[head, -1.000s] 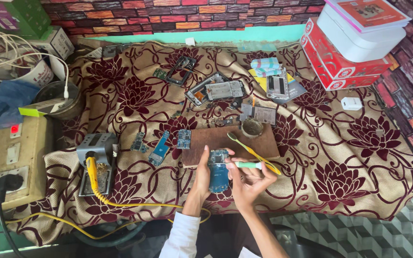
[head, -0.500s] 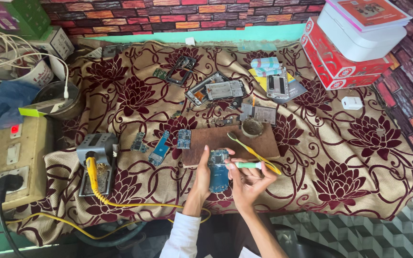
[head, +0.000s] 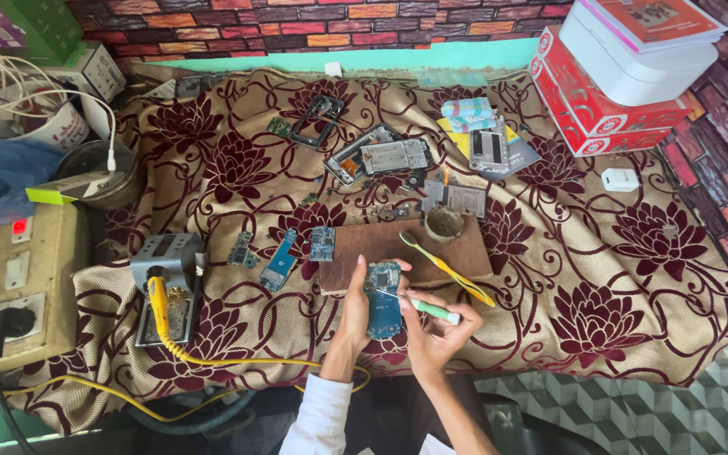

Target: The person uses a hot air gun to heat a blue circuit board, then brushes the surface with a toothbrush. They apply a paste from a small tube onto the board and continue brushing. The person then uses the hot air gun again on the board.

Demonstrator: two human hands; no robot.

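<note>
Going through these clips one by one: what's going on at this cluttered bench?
A person works on a small blue circuit board over a flower-patterned cloth. The left hand steadies the board; the right hand holds a green-handled tool with its tip on the board. A yellow toothbrush lies on a wooden block just beyond. A soldering iron with a yellow handle rests in its stand at the left, and more boards and phone parts lie scattered farther back.

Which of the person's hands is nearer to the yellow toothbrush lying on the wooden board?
Right. The right hand, gripping a green-handled tool, sits just below the yellow toothbrush. The left hand holds the blue circuit board farther to the left.
</note>
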